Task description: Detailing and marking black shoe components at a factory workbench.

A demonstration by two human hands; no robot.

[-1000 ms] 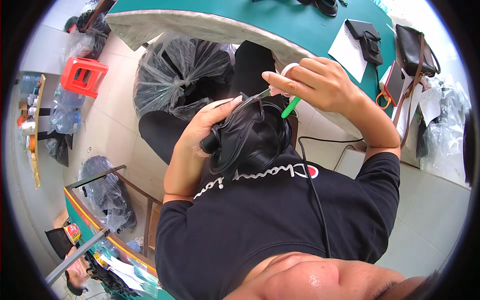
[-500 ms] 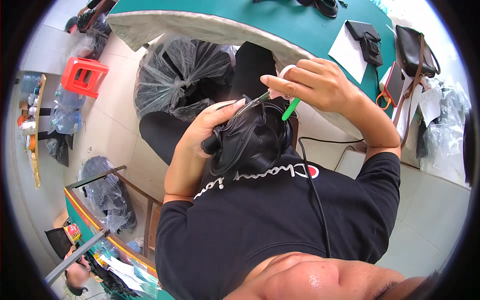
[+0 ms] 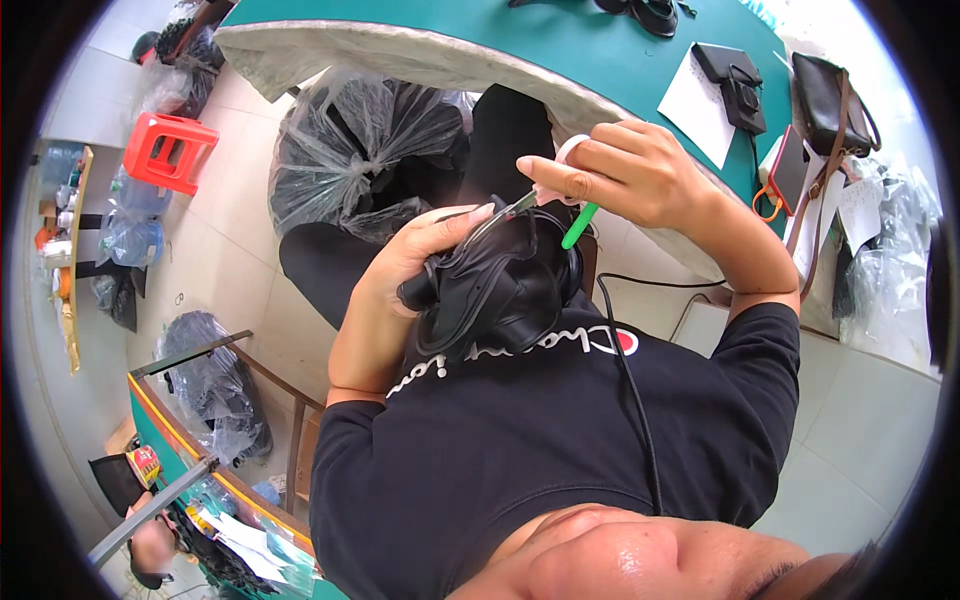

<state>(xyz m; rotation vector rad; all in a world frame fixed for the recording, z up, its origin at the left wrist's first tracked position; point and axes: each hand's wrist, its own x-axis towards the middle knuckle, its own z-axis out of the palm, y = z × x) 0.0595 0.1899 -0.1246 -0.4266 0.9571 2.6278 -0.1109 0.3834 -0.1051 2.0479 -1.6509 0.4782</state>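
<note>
In front of my chest my left hand (image 3: 415,250) is closed on a glossy black leather-like piece (image 3: 500,295) with folded, layered edges; its exact kind cannot be told. My right hand (image 3: 640,180) grips scissors (image 3: 517,207) with pale pink handles, fingers through the loops. The blades lie against the upper edge of the black piece, close to my left thumb. A bright green stick-like tool (image 3: 580,227) pokes out below my right hand, its other end hidden by the fingers.
A green-topped table (image 3: 560,50) with a cloth edge stands ahead, bearing a black device (image 3: 735,85) on paper. Beneath it sits a plastic-wrapped black bundle (image 3: 350,150). A red stool (image 3: 170,152) is at left; a dark cable (image 3: 630,400) crosses my shirt.
The black piece and my left hand have shifted very slightly left. My right hand, with the scissors, has moved a little left, and the green tool's angle has changed slightly.
</note>
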